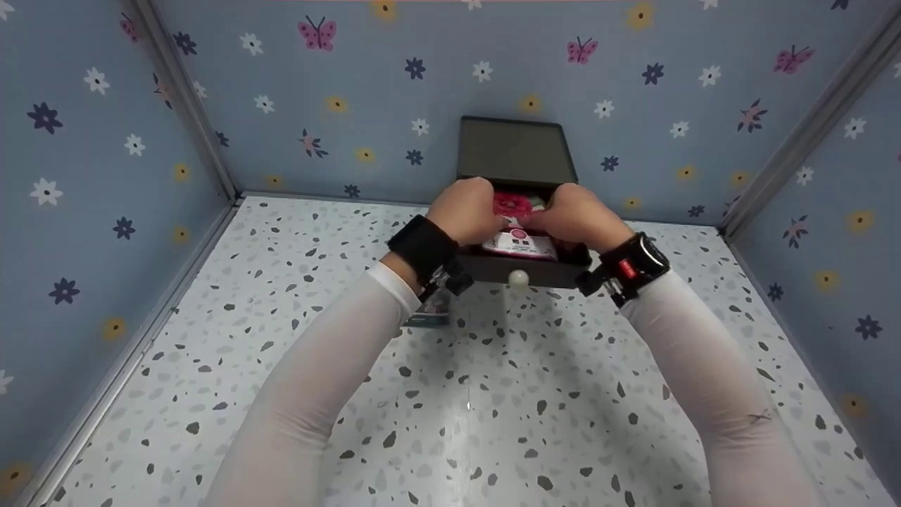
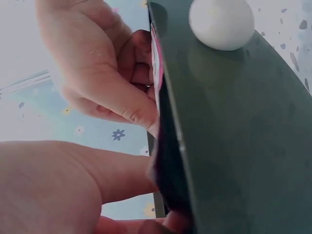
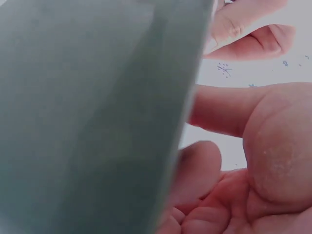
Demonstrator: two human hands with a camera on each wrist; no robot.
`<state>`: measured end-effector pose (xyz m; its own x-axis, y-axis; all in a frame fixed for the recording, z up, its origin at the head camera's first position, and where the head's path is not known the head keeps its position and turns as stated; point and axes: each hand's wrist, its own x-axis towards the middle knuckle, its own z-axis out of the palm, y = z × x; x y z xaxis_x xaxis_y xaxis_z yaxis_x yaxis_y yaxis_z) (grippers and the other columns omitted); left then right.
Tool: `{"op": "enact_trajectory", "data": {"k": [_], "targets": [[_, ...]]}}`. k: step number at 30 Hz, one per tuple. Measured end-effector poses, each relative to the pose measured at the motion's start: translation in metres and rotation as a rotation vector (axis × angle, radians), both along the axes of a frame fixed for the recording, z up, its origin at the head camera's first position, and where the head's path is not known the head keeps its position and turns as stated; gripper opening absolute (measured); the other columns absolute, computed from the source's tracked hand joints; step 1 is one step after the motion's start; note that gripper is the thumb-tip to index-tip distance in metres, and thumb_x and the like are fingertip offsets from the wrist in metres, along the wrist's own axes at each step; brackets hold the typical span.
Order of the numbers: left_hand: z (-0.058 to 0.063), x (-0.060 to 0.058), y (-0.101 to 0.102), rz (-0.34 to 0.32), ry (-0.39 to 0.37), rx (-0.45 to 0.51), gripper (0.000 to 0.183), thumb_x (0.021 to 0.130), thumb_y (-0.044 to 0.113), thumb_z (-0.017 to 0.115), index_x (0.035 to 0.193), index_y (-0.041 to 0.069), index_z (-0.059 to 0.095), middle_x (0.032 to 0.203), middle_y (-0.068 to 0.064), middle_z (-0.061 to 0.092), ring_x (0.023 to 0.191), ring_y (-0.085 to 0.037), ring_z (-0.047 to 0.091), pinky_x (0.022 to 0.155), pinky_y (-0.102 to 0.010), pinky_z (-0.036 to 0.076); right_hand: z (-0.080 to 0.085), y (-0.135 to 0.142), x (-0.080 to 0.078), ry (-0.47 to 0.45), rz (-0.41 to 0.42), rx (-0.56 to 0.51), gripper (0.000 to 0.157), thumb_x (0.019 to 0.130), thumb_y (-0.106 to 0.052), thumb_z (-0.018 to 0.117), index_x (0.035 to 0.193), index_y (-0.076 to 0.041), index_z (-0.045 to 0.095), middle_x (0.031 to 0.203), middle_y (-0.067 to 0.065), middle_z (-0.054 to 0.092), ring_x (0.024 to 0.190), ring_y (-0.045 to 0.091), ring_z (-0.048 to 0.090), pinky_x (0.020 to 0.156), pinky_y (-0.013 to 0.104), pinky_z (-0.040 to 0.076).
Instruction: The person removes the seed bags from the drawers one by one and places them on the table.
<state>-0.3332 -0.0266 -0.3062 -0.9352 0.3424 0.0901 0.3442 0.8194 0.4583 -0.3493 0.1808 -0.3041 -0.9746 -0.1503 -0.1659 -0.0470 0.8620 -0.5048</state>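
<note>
A dark grey-green box [image 1: 486, 271] stands at the back wall with its lid [image 1: 517, 151] tipped up and a white round knob [image 1: 519, 279] on its front. Inside shows a pink and white packet [image 1: 521, 245]. My left hand [image 1: 464, 211] reaches over the box's left side and pinches the packet between thumb and curled fingers. From the right side my right hand [image 1: 577, 218] grips it too, the two thumbs close together. In both wrist views the box wall [image 2: 234, 122] [image 3: 97, 122] hides most of the packet and some fingertips.
A flat item with a dark picture [image 1: 431, 315] lies on the speckled table [image 1: 394, 422], partly under my left wrist. Blue panels with flowers and butterflies [image 1: 317, 34] close off the back, left and right. Both wrists carry black straps [image 1: 422, 250].
</note>
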Motion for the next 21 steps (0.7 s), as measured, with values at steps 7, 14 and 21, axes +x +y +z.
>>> {"op": "enact_trajectory", "data": {"k": [7, 14, 21], "targets": [[0.003, 0.001, -0.006, 0.035, -0.023, 0.074, 0.049, 0.105, 0.026, 0.074, 0.068, 0.017, 0.043, 0.062, 0.004, 0.032, 0.055, -0.014, 0.035, 0.056, -0.031, 0.029, 0.001, 0.005, 0.005, -0.02, -0.01, -0.057, 0.054, 0.102, -0.045, 0.079, 0.064, -0.018, 0.052, 0.058, -0.005, 0.051, 0.051, 0.014, 0.057, 0.049, 0.031, 0.049], [0.002, 0.006, -0.013, 0.049, -0.037, 0.131, 0.048, 0.104, 0.029, 0.076, 0.068, 0.017, 0.046, 0.062, 0.005, 0.035, 0.054, -0.014, 0.04, 0.056, -0.03, 0.033, 0.005, 0.007, 0.016, -0.03, -0.012, -0.18, 0.055, 0.104, -0.042, 0.08, 0.062, -0.015, 0.054, 0.058, -0.001, 0.054, 0.051, 0.014, 0.056, 0.048, 0.031, 0.046], [-0.001, 0.019, -0.028, 0.046, -0.017, 0.202, 0.055, 0.105, 0.027, 0.075, 0.06, 0.017, 0.043, 0.055, 0.005, 0.031, 0.047, -0.011, 0.032, 0.051, -0.03, 0.025, 0.006, 0.002, 0.029, -0.061, 0.02, -0.262, 0.046, 0.106, -0.036, 0.078, 0.072, -0.01, 0.062, 0.061, -0.001, 0.053, 0.052, 0.013, 0.051, 0.05, 0.028, 0.043]]}}
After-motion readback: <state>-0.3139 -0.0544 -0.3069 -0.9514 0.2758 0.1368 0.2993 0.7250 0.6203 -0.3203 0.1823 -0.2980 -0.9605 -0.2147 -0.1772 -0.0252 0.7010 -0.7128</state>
